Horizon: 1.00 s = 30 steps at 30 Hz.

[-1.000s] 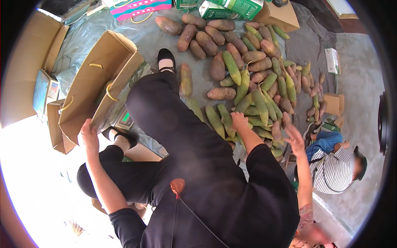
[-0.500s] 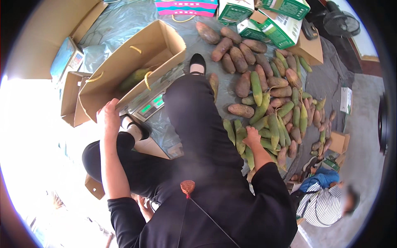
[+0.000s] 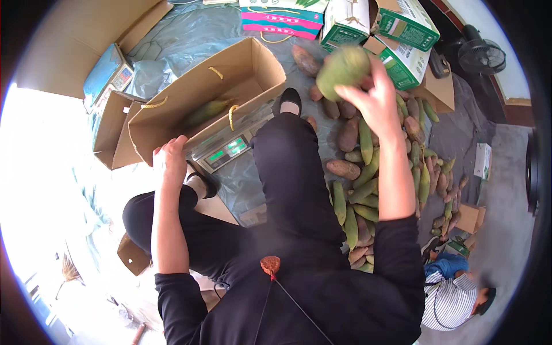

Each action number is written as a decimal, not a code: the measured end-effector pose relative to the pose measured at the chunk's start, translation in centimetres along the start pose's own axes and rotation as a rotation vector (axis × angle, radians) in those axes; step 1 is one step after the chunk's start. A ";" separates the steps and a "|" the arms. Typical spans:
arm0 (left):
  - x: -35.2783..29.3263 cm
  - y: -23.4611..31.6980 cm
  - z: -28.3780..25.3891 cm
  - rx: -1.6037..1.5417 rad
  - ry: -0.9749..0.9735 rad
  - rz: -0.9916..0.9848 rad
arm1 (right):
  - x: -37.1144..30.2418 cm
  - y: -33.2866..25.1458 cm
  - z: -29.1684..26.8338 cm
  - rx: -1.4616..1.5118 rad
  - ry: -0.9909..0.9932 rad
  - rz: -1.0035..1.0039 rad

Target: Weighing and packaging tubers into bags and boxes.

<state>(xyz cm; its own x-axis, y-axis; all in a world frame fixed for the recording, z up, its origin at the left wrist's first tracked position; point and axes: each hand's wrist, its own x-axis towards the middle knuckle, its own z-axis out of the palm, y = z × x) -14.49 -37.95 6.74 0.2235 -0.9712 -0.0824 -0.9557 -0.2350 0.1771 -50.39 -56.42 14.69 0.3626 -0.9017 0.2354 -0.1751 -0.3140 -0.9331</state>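
Note:
My right hand [image 3: 376,106] holds up a green radish [image 3: 342,72], smeared by motion, above the pile on the floor. My left hand [image 3: 170,157] is closed over the near edge of an open brown cardboard gift box [image 3: 172,95] with yellow rope handles. Inside that box lies another green radish [image 3: 208,113]. Underneath it sits a digital scale [image 3: 227,150] with lit green readouts. To my right spreads the pile of long green radishes [image 3: 351,227] and plump purple-brown roots [image 3: 343,168], whose kind I cannot make out.
Green-and-white cartons [image 3: 405,63] and a pink-and-blue box [image 3: 282,22] stand at the far side. A black fan [image 3: 482,53] is at the far right. Another person in a striped shirt [image 3: 451,302] sits at the lower right. Blue plastic sheeting [image 3: 178,43] covers the floor.
My right hand has lifted a green radish off the pile, moving up and away from me. My left hand stays on the box edge. The whole view has shifted slightly.

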 end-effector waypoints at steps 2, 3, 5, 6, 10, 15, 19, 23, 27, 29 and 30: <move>0.3 0.2 -0.2 -0.016 -0.035 -0.017 | 3.8 -3.9 2.8 -0.009 -0.092 -0.232; 0.2 0.1 -0.4 -0.012 -0.030 -0.008 | 5.1 -6.1 4.9 0.075 -0.155 -0.248; 0.5 0.4 -0.6 -0.010 -0.053 -0.010 | 8.1 -5.6 9.1 -0.016 -0.167 -0.445; 0.4 0.3 -0.6 -0.001 -0.075 -0.051 | 8.8 -6.5 11.6 -0.088 -0.171 -0.539; 0.1 0.2 -0.6 -0.035 -0.035 -0.021 | 9.1 -3.8 22.8 -0.465 -0.484 -0.259; 0.3 -0.6 0.5 -0.015 -0.059 -0.043 | 5.8 1.6 31.1 -0.619 -0.762 0.022; 1.5 -0.5 1.4 0.017 -0.039 -0.016 | 6.5 2.0 30.4 -0.581 -0.860 0.227; 0.5 -1.6 1.3 -0.020 -0.039 -0.003 | 7.0 -2.8 25.9 -0.480 -0.906 0.034; 0.2 0.3 0.0 -0.014 0.010 0.017 | 6.0 -3.9 16.1 -0.117 -0.595 -0.140; 0.3 -0.1 -0.1 -0.002 -0.005 -0.007 | 4.9 -3.6 10.9 -0.047 -0.444 -0.092; 0.5 -0.1 0.0 0.000 -0.022 -0.012 | 4.3 -2.9 8.7 -0.040 -0.349 -0.053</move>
<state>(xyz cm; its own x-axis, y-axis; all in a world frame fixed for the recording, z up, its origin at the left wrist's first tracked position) -14.25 -38.37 6.64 0.2305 -0.9672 -0.1063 -0.9530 -0.2465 0.1761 -40.35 -56.77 15.99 0.6615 -0.7304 0.1698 -0.1808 -0.3750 -0.9092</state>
